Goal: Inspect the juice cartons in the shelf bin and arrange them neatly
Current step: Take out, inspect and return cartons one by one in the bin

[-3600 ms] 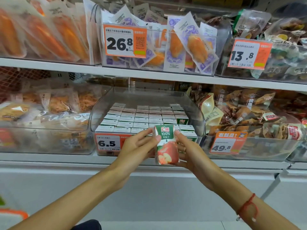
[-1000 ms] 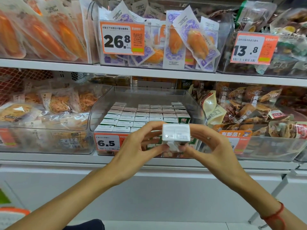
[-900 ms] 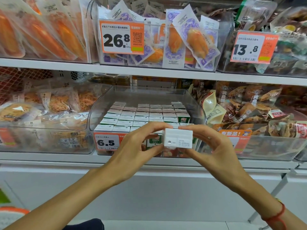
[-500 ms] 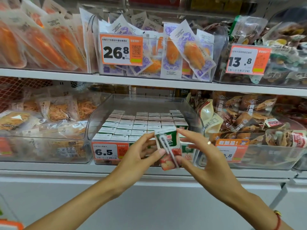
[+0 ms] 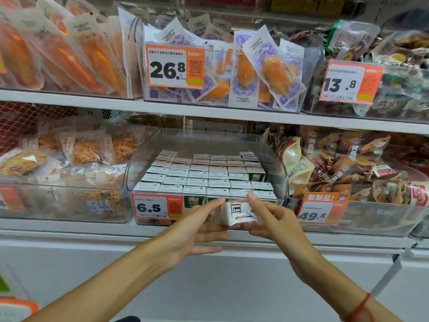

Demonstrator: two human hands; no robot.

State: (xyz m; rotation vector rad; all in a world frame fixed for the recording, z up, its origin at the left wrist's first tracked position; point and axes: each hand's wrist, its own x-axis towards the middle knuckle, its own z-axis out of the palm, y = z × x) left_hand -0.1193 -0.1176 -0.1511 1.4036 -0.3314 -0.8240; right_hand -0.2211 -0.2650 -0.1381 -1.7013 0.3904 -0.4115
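Observation:
One small juice carton (image 5: 238,213) is tipped so that its white underside faces me, just in front of the clear shelf bin (image 5: 277,159). My right hand (image 5: 275,219) pinches it from the right, thumb on top. My left hand (image 5: 197,226) has its straight fingers against the carton's left side. Inside the bin, several rows of upright juice cartons (image 5: 204,175) show their white tops. A few green fronts show at the bin's front and right.
A 6.5 price tag (image 5: 157,206) hangs on the bin's front. Bins of bagged snacks stand left (image 5: 65,168) and right (image 5: 362,182), the right one tagged 49.8. An upper shelf (image 5: 209,110) carries more packets close above. Below runs a white shelf edge.
The carton has been turned from showing its straw side to showing its white underside, and it sits slightly lower and further right. Both hands followed it.

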